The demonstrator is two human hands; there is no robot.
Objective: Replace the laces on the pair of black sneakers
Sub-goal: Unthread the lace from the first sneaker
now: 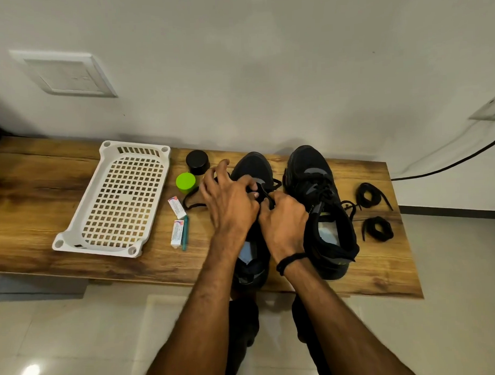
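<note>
Pinching the black lace [264,193] between them, left hand [230,206] and right hand [284,222] rest over the sneaker [254,166].

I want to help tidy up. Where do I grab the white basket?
Take the basket by its raised rim on the long left side, coming from the left. It lies flat and shallow, so the rim is probably what fingers can curl over, and the boxes and green lid crowd its right side.
</note>
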